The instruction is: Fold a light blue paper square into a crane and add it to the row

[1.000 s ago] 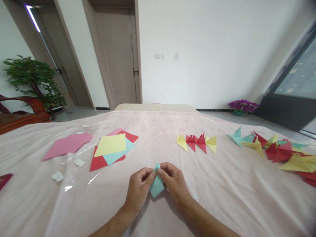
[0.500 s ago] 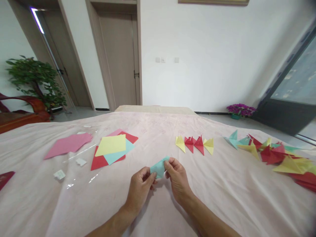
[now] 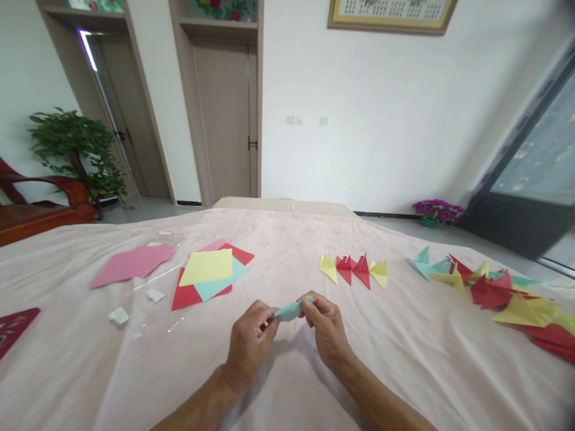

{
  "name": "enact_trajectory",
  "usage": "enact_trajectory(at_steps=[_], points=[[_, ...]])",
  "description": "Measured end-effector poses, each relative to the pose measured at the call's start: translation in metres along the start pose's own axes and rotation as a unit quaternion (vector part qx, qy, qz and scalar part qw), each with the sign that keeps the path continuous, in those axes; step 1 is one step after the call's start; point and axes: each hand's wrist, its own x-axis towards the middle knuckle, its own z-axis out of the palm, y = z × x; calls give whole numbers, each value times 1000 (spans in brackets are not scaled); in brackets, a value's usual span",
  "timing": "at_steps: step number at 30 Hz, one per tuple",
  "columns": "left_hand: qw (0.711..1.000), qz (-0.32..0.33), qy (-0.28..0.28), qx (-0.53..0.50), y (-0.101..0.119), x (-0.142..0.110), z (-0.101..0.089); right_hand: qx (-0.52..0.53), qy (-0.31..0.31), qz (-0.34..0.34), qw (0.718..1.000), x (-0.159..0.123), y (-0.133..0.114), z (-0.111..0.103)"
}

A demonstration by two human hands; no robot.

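A small folded piece of light blue-green origami paper is held between my two hands, above the front middle of the cloth. My left hand pinches its left end between thumb and fingers. At its right end, my right hand grips a corner the same way. The paper is tilted so that it looks thin from here, and its folds are partly hidden. Beyond my right hand, yellow and red folded paper cranes stand in a short row.
Loose square sheets in yellow, blue and red lie left of centre, beside pink sheets and clear plastic wrapping. More folded cranes are heaped at the right. A dark red packet lies at the left edge. Pink cloth covers the table.
Both hands still grip the blue-green paper, which has tipped from showing a broad face to a narrower one. The camera view has tilted slightly upward.
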Motion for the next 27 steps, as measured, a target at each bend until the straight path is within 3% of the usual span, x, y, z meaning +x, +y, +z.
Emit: enact_trajectory(at_steps=[5,12,17,27], points=[[998,-38,-20,-45,-1,-2,2,-1,-5,-19,1000,-2,-4,4],[997,-59,-40,-33,-4,-4,1,12,3,-15,1000,-4,5,7],[985,-133,-79,-73,0,-2,6,-4,7,-22,1000,-5,5,9],[966,-194,-109,-136,0,-3,11,16,10,31,999,-7,-5,10]])
